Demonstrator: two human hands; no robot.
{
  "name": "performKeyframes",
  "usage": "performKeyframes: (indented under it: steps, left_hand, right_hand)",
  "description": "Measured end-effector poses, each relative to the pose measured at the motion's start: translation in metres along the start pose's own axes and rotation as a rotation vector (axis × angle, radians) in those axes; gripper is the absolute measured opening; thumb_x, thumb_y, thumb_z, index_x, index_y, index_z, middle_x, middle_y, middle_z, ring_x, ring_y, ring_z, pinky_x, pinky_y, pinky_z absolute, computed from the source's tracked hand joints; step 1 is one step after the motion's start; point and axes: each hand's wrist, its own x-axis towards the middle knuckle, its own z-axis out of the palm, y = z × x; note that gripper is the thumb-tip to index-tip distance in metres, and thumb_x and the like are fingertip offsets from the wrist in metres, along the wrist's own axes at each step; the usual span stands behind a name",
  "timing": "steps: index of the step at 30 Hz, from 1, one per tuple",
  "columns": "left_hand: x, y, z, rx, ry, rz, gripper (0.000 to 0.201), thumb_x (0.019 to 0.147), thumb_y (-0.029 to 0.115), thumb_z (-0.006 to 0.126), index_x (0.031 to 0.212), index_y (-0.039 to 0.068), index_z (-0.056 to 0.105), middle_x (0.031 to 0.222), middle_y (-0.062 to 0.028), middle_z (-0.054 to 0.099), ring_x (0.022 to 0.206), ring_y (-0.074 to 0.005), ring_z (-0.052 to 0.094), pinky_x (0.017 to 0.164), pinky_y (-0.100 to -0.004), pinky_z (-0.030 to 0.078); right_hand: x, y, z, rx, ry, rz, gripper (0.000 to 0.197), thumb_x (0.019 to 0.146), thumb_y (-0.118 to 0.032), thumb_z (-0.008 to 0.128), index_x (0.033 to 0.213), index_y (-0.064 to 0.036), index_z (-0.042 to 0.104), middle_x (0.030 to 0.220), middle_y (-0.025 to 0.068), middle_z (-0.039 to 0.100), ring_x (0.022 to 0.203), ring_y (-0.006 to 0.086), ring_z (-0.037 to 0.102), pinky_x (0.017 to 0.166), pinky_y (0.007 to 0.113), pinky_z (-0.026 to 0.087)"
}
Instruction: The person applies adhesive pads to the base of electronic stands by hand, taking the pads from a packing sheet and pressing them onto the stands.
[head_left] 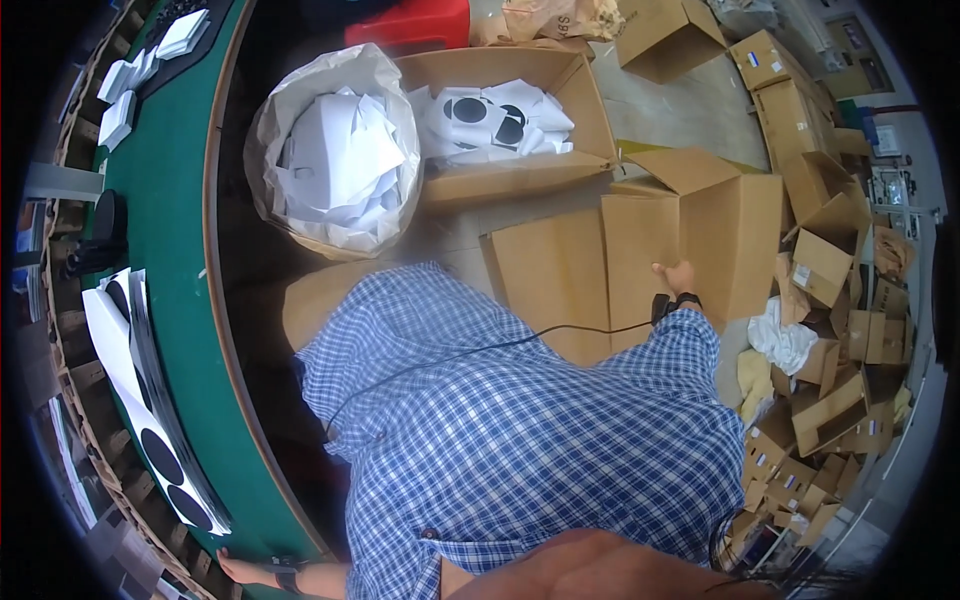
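Note:
My right hand (675,277) reaches forward to the open cardboard box (640,230) on the right and grips one of its panels. A dark band with a small device and a cable sits on that wrist. At the lower left, my left hand (240,569) rests on the green table (180,230) with its fingers stretched out and nothing visible in them. Just beyond it lies a stack of long white sheets (150,400) with black round shapes. A flattened brown cardboard panel (550,270) leans beside the open box.
Ahead stand a white sack (265,170) full of paper scraps and a carton (520,180) holding cut sheets. A red plastic bin (430,25) is behind them. Many cardboard boxes (820,265) pile up along the right. Small white stacks (118,120) lie at the table's far end.

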Motion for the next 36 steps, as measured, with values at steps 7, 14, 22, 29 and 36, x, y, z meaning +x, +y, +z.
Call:
performKeyframes:
  steps: [7, 14, 22, 29, 36]
  left_hand:
    - [0.002, -0.008, 0.002, -0.013, 0.049, 0.080, 0.035, 0.096, 0.021, 0.042, 0.107, -0.003, 0.066, 0.101, -0.0123, 0.068, 0.092, -0.0214, 0.063, 0.086, -0.0321, 0.046]
    - [0.005, -0.010, 0.003, -0.014, 0.079, 0.046, 0.036, 0.096, 0.021, 0.042, 0.107, -0.003, 0.066, 0.101, -0.0126, 0.068, 0.093, -0.0217, 0.063, 0.088, -0.0319, 0.046]
    - [0.000, 0.009, 0.009, -0.029, 0.054, -0.062, 0.037, 0.095, 0.022, 0.042, 0.109, -0.003, 0.066, 0.104, -0.0138, 0.068, 0.096, -0.0232, 0.062, 0.090, -0.0318, 0.045]
    - [0.000, 0.019, 0.005, -0.031, 0.007, -0.037, 0.037, 0.095, 0.022, 0.042, 0.110, -0.002, 0.065, 0.106, -0.0141, 0.067, 0.099, -0.0235, 0.061, 0.091, -0.0320, 0.044]
    - [0.004, 0.000, 0.000, -0.034, -0.014, -0.063, 0.037, 0.095, 0.023, 0.043, 0.111, -0.002, 0.065, 0.108, -0.0142, 0.066, 0.099, -0.0233, 0.061, 0.091, -0.0314, 0.044]
  right_hand:
    - [0.023, 0.000, -0.010, -0.214, 0.266, 0.164, 0.044, 0.079, -0.027, 0.069, 0.117, -0.0067, 0.059, 0.112, 0.0166, 0.065, 0.104, 0.0340, 0.061, 0.084, 0.041, 0.050]
    - [0.028, -0.008, 0.028, -0.187, 0.221, 0.251, 0.029, 0.085, -0.016, 0.053, 0.112, -0.0061, 0.054, 0.114, 0.0190, 0.062, 0.107, 0.0365, 0.059, 0.086, 0.045, 0.049]
    - [0.027, 0.025, 0.073, -0.218, 0.081, -0.036, 0.032, 0.075, -0.017, 0.061, 0.100, 0.0018, 0.064, 0.105, 0.0266, 0.062, 0.102, 0.0405, 0.059, 0.088, 0.044, 0.047]
    - [0.030, -0.013, 0.066, -0.190, 0.026, -0.019, 0.028, 0.080, -0.018, 0.055, 0.098, -0.0003, 0.066, 0.101, 0.0248, 0.064, 0.099, 0.0397, 0.061, 0.085, 0.045, 0.048]
    - [0.038, -0.193, 0.062, 0.554, 0.183, -0.509, 0.020, 0.085, -0.022, 0.062, 0.094, -0.0036, 0.065, 0.077, 0.0135, 0.067, 0.072, 0.0242, 0.066, 0.066, 0.034, 0.050]
